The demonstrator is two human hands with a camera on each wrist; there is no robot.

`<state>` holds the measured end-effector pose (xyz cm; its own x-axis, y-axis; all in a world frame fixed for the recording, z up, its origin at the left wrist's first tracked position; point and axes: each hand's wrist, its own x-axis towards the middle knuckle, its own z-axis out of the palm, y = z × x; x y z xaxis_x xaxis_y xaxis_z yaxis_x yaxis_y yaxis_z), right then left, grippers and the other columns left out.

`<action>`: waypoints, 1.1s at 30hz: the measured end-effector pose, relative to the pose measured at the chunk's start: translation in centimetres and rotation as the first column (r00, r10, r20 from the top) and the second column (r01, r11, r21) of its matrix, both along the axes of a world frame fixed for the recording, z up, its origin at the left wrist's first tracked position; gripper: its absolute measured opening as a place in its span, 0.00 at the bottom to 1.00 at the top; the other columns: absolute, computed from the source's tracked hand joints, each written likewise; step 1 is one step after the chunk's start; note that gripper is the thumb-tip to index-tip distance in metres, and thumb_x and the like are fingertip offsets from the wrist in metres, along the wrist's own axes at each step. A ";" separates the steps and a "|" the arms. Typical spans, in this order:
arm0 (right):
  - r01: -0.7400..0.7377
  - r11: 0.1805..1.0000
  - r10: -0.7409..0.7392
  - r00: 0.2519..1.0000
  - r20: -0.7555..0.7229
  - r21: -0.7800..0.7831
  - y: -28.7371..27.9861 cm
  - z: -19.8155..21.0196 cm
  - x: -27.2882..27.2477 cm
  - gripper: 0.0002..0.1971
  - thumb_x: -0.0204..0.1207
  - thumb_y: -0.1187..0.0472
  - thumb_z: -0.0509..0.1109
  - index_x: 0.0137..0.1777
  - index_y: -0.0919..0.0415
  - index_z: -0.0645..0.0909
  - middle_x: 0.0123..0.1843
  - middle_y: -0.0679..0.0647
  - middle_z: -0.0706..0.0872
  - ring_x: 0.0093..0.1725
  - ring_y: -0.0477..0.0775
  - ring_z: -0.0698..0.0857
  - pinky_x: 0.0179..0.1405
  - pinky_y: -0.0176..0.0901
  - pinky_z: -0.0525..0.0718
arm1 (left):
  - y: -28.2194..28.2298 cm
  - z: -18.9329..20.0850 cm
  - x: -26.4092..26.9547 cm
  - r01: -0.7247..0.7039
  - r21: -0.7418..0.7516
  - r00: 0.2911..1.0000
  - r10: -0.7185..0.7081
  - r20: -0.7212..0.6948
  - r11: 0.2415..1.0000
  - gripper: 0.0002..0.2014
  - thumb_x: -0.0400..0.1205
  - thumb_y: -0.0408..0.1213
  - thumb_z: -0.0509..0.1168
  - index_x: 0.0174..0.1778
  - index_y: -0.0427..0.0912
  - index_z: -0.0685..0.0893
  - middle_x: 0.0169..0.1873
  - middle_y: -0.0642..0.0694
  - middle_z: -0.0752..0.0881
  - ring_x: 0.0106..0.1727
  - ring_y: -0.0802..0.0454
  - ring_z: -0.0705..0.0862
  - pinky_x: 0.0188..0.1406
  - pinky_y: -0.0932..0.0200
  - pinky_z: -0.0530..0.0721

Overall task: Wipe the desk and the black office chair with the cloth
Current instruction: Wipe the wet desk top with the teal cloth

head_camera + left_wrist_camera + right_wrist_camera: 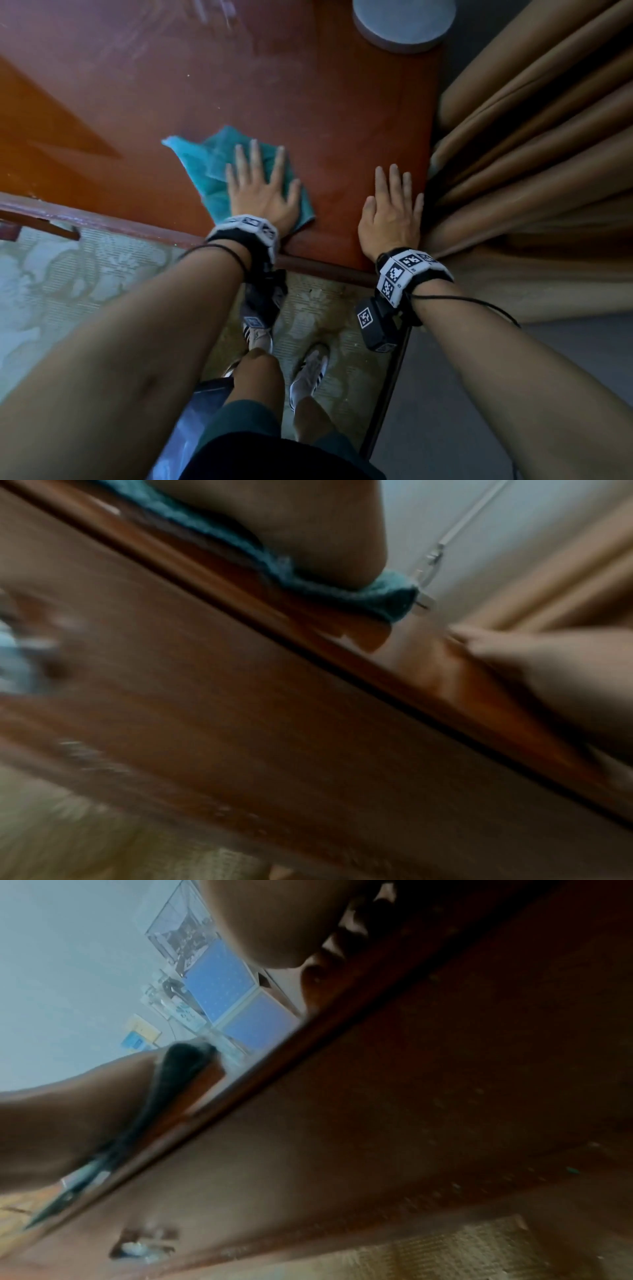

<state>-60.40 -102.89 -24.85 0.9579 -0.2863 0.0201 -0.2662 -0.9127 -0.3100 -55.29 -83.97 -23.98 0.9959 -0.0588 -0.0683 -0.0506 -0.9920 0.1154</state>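
Note:
A teal cloth [209, 164] lies on the reddish-brown desk [325, 113] near its front edge. My left hand [262, 186] presses flat on the cloth with fingers spread and straight. My right hand [394, 209] rests flat on the bare desk top at the right corner, fingers straight, holding nothing. In the left wrist view the cloth [387, 596] shows squeezed between my palm and the desk edge [308, 653], with my right hand [534, 666] beyond. The right wrist view shows the desk's front panel [411, 1096] from below. No black office chair is in sight.
A grey round disc [404, 24] sits at the desk's far right. Tan curtains [534, 144] hang right against the desk's right edge. Patterned carpet [51, 274] and my shoes [308, 370] are below. A bright orange sunlit patch marks the desk's left part.

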 end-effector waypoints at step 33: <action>0.018 0.998 -0.026 0.990 -0.135 -0.064 1.1 0.8 16.0 0.27 0.85 0.44 0.42 0.84 0.39 0.46 0.87 0.43 0.44 0.85 0.48 0.41 0.82 0.57 0.37 | 6.5 0.8 21.4 0.196 -0.003 0.977 -0.196 -0.078 0.981 0.31 0.82 0.66 0.51 0.82 0.65 0.55 0.84 0.37 0.41 0.84 0.36 0.38 0.81 0.38 0.40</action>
